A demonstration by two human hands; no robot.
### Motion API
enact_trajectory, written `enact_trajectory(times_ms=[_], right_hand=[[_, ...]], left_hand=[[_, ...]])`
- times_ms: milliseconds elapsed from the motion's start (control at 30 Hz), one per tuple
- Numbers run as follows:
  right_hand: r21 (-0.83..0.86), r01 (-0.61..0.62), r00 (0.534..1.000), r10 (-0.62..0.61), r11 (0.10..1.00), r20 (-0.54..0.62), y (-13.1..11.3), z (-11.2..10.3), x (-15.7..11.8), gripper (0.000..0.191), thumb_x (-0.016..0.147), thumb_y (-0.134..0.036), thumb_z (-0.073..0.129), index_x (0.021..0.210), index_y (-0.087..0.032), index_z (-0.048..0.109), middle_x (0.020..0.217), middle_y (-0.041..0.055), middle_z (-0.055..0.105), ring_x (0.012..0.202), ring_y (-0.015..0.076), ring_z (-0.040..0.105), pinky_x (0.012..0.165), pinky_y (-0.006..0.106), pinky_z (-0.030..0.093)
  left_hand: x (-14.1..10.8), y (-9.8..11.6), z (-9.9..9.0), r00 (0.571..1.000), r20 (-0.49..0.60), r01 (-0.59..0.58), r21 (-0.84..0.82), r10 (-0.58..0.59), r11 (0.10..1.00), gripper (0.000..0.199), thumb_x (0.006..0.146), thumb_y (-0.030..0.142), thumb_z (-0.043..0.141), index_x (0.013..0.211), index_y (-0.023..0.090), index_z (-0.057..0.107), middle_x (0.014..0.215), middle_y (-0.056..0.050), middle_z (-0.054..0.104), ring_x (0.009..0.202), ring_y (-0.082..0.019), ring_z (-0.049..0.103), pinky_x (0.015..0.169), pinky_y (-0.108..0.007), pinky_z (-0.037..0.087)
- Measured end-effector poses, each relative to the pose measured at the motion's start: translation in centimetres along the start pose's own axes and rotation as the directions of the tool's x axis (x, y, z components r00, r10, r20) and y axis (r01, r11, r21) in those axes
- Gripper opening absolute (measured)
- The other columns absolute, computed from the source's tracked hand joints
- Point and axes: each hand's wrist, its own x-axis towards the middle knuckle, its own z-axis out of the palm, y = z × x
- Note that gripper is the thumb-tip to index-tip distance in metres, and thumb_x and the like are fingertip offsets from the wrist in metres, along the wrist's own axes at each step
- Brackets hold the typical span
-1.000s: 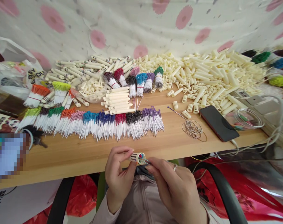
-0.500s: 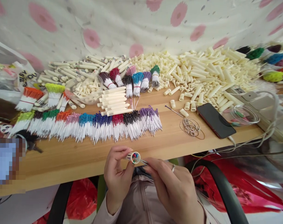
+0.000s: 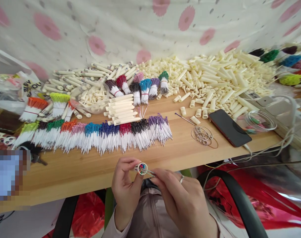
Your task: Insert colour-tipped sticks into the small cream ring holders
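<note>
Near the desk's front edge, my left hand (image 3: 127, 188) grips a short cream slotted pen barrel (image 3: 137, 168), its round open end turned toward me. Small red, blue, green and orange refill ends show inside that opening. My right hand (image 3: 182, 195), with a ring on one finger, is closed on thin metal tweezers (image 3: 151, 173). Their two prongs reach to the rim of the barrel; whether the tips touch a refill end is too small to tell. Beyond the hands lies a long row of pen refills (image 3: 110, 137), grouped by colour.
Bundled refills (image 3: 145, 91) stand behind several cream pen barrels (image 3: 122, 109). Loose cream pen parts (image 3: 219, 76) are heaped along the curtain. To the right are a phone (image 3: 229, 127), a tangled thin cord (image 3: 202, 136) and a power strip (image 3: 264, 102). Chair armrests flank my lap.
The tweezers' prongs appear farther apart at the barrel's mouth than before. Both hands keep nearly the same place, and the whole view has shifted slightly.
</note>
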Motion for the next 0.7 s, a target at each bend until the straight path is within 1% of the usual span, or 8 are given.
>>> enact_trajectory(times_ms=[167,300,467,567,700], right_hand=[[-0.027,0.006,0.999,-0.006,1.0,-0.031,0.18,-0.25,-0.04,0.022,0.112,-0.023,0.04,0.107,-0.016,0.06,0.079,0.0015,0.077,0.061,0.0121,0.072,0.058,0.023,0.048],[-0.05,0.005,1.0,-0.006,0.999,-0.013,0.22,-0.05,-0.02,0.023,0.112,-0.023,0.039,0.108,-0.017,0.061,0.076,-0.0003,0.075,0.056,0.0127,0.07,0.053,0.025,0.045],[-0.031,-0.005,1.0,0.005,0.999,0.006,-0.05,0.31,-0.12,0.027,0.112,-0.025,0.039,0.107,-0.017,0.063,0.075,-0.0006,0.075,0.052,0.0133,0.068,0.05,0.027,0.043],[-0.035,-0.004,1.0,0.005,0.999,0.023,-0.22,0.43,-0.05,0.028,0.112,-0.027,0.038,0.108,-0.017,0.064,0.074,-0.0017,0.075,0.05,0.0134,0.067,0.049,0.028,0.042],[-0.032,0.001,1.0,0.0,0.999,0.019,-0.38,0.38,0.19,0.03,0.113,-0.027,0.036,0.11,-0.017,0.064,0.077,-0.001,0.077,0.052,0.0126,0.068,0.051,0.027,0.043]], left_hand=[[0.1,-0.31,-0.18,0.999,0.008,-0.046,0.052,0.046,0.998,0.016,0.087,0.01,0.074,0.096,0.021,0.069,0.094,-0.003,0.069,0.088,-0.015,0.067,0.075,-0.026,0.057],[-0.04,-0.31,-0.4,0.997,0.022,-0.069,0.065,0.068,0.996,0.021,0.086,0.005,0.073,0.098,0.021,0.068,0.095,-0.003,0.069,0.09,-0.015,0.067,0.078,-0.027,0.056],[-0.1,-0.15,-0.32,0.995,-0.018,-0.096,0.095,0.098,0.991,0.023,0.085,0.004,0.073,0.098,0.021,0.067,0.096,-0.003,0.069,0.089,-0.016,0.068,0.076,-0.029,0.057],[-0.17,-0.05,-0.19,0.994,-0.049,-0.094,0.085,0.098,0.992,0.024,0.083,0.005,0.075,0.098,0.021,0.066,0.095,-0.002,0.069,0.087,-0.016,0.068,0.073,-0.028,0.058],[-0.23,-0.04,-0.15,0.997,-0.067,-0.048,0.021,0.049,0.999,0.025,0.082,0.003,0.075,0.097,0.021,0.067,0.094,-0.001,0.068,0.087,-0.015,0.068,0.073,-0.026,0.057]])
